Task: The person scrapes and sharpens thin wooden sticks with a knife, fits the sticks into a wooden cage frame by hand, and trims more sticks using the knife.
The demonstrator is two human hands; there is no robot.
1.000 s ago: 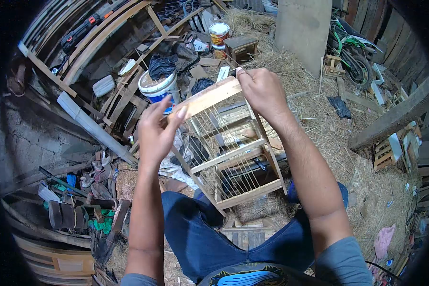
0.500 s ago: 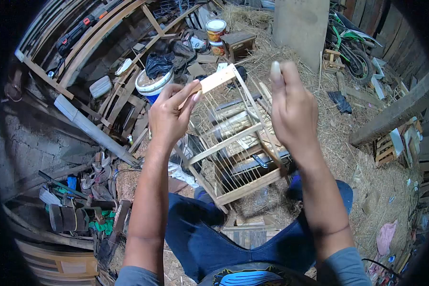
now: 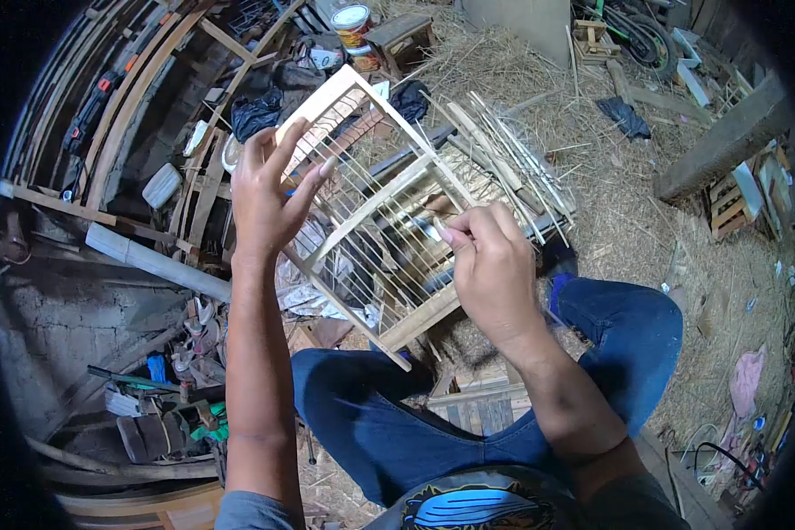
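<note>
A light wooden frame (image 3: 371,205) with thin parallel sticks across it stands tilted between my knees. My left hand (image 3: 269,194) is at its upper left side, thumb and fingers apart, close to the top board (image 3: 320,95); whether it touches the frame is hard to tell. My right hand (image 3: 495,265) is closed in a pinch at the frame's right rail, with its fingertips over the lower sticks. What the pinch holds is too small to make out.
Beyond the frame lies a bundle of thin sticks (image 3: 517,168). Paint buckets (image 3: 351,28) and a small wooden stool (image 3: 399,34) stand farther back. A wooden post (image 3: 724,137) slants in at the right. Straw covers the floor (image 3: 627,212).
The frame has tilted and shifted left. My right hand has come down from its raised position to the frame's right rail and closed. My left hand has opened from its pinch on the top board.
</note>
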